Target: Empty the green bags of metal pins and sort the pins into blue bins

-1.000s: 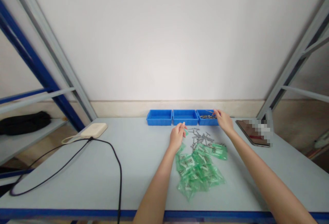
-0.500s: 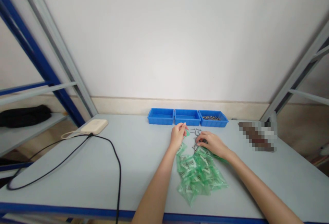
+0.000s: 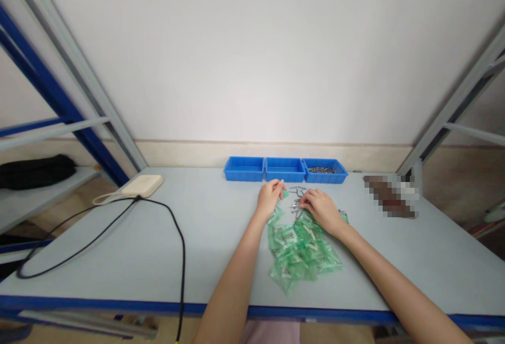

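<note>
My left hand (image 3: pixel 270 198) is closed in a pinch on a small green plastic bag (image 3: pixel 284 193) just above the table. My right hand (image 3: pixel 321 209) rests palm down with fingers curled over a scatter of loose metal screws (image 3: pixel 295 196); I cannot see whether it holds one. A heap of small green bags (image 3: pixel 300 246) lies between my forearms. Three blue trays stand in a row at the back: the left tray (image 3: pixel 243 169), the middle tray (image 3: pixel 284 170), and the right tray (image 3: pixel 324 171) with screws in it.
A beige flat device (image 3: pixel 142 186) lies at the left with a black cable (image 3: pixel 179 239) looping to the table's front edge. A blurred dark object (image 3: pixel 389 202) lies at the right. Blue and grey shelf posts flank the table; a black bag (image 3: pixel 35 171) sits on the left shelf.
My right hand came back from the right blue tray to the loose screws near the bags. My left hand kept its pinch on the green bag and barely moved.
</note>
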### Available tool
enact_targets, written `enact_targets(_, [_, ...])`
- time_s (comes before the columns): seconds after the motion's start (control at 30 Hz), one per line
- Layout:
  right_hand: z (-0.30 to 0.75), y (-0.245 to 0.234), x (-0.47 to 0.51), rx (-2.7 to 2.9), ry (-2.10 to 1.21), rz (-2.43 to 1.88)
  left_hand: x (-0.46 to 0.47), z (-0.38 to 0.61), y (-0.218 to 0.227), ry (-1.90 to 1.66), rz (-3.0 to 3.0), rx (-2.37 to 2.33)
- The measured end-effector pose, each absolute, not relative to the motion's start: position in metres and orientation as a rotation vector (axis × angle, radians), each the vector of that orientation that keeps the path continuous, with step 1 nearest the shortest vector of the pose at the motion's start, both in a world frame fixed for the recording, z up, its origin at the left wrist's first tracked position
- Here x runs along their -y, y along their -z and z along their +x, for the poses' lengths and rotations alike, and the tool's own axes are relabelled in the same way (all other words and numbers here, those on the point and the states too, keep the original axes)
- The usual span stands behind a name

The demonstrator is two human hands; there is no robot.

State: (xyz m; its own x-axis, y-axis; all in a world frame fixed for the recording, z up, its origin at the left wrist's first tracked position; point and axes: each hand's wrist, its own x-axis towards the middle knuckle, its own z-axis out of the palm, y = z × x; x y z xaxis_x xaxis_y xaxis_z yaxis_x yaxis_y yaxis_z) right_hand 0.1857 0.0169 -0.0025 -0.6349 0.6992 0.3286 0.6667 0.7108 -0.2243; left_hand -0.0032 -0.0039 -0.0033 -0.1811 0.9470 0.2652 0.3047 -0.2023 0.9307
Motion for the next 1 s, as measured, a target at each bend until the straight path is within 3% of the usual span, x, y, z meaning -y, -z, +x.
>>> enact_targets(0.33, [0.198,-0.003,-0.018,2.304,-0.427,-1.098,0.018,0.017,0.000,-1.121,1.723,-1.280])
enact_targets(0.67, [0.196,-0.006,-0.016,2.184,-0.598,-1.162,0.014,0.019,0.004,-1.213,1.698,-1.367])
enact_targets(1.0, [0.181,0.006,-0.021,1.760,-1.113,-0.982,0.009,0.028,0.007,-1.291,1.782,-1.549])
